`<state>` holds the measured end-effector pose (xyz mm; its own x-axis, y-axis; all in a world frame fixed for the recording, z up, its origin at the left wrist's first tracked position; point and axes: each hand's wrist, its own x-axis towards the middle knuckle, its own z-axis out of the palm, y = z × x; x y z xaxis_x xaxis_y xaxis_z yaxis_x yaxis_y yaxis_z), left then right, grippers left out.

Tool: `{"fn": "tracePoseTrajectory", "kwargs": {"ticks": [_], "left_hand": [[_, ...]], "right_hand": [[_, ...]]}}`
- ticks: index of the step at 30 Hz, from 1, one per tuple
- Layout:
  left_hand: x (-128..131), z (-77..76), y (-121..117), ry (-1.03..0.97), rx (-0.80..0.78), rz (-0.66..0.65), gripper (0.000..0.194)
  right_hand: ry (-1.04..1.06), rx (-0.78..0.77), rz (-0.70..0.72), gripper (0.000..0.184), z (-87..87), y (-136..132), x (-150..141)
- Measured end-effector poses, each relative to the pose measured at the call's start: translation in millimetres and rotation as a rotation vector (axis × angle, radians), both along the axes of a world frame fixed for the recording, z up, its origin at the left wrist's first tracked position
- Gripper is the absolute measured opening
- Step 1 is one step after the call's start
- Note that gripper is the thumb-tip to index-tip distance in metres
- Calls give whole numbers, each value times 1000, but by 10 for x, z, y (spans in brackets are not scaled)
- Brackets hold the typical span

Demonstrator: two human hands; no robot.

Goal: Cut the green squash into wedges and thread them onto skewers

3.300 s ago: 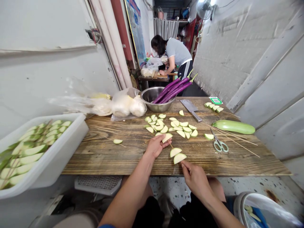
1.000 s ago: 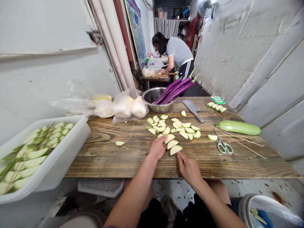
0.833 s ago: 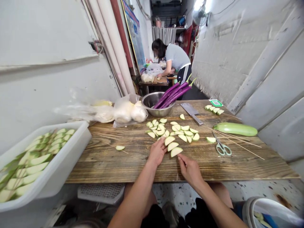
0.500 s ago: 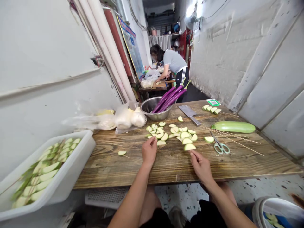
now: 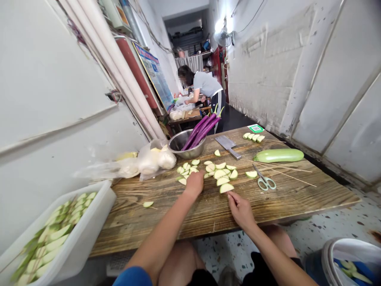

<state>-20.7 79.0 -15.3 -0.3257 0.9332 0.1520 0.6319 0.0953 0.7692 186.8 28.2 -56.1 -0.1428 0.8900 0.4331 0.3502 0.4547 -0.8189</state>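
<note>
My right hand [image 5: 241,208] pinches the near end of a thin skewer. At its far end sits a half-round, green-edged zucchini slice [image 5: 226,188], with more slices lined up beyond it. My left hand [image 5: 195,184] is curled over the loose pile of zucchini slices [image 5: 186,169], its back towards me; its fingertips are hidden, so I cannot see what is in them. To the right of my right hand lie scissors with pale green handles [image 5: 266,182] and a single zucchini slice [image 5: 251,174].
A whole zucchini [image 5: 279,155], bare skewers [image 5: 293,174] and a cleaver [image 5: 228,146] lie on the wooden table [image 5: 178,214]. A metal bowl [image 5: 175,151] holds purple eggplants [image 5: 201,133]. At left stands a white tub [image 5: 89,234] of skewered slices. A person [image 5: 206,85] bends over a farther table.
My left hand has moved forward and right over the slices, its forearm now slanting across. My right hand still holds the skewer. The whole view has shifted slightly.
</note>
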Motion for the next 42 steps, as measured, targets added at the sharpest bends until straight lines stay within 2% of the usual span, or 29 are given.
{"fn": "tracePoseTrajectory", "kwargs": {"ticks": [5, 8, 10, 13, 15, 17, 19, 22, 25, 29, 37, 42], "left_hand": [[-132, -48, -119, 154, 5, -47, 22], [-228, -92, -163, 97, 117, -33, 14], [-253, -102, -190, -97, 228, 58, 13], [-229, -96, -244, -600, 264, 136, 22], [-199, -103, -286, -977, 205, 71, 24], [-180, -128, -317, -1297, 148, -13, 18], [-176, -159, -329, -1525, 111, -39, 12], [-185, -173, -320, -1700, 81, 39, 9], [-192, -139, -307, -1774, 95, 154, 12], [-179, -89, -319, -1791, 85, 222, 12], [-160, -112, -324, -1725, 100, 222, 16], [-182, -132, -347, -1690, 104, 165, 19]], "right_hand": [[-19, 8, 22, 30, 5, -3, -7], [-31, 19, 27, 30, -3, -4, -9], [-42, 35, 31, 29, -11, -7, -8], [-56, 63, 69, 29, -13, -12, -2], [-71, 68, 129, 28, -4, -14, 7], [-102, 67, 201, 28, 9, -19, 18], [-151, 78, 260, 28, 20, -32, 30], [-253, 126, 315, 28, 29, -65, 37], [-344, 192, 352, 29, 34, -103, 30], [-381, 228, 355, 28, 40, -149, 7], [-409, 191, 311, 29, 44, -209, -6], [-402, 182, 285, 28, 47, -238, -7]]}}
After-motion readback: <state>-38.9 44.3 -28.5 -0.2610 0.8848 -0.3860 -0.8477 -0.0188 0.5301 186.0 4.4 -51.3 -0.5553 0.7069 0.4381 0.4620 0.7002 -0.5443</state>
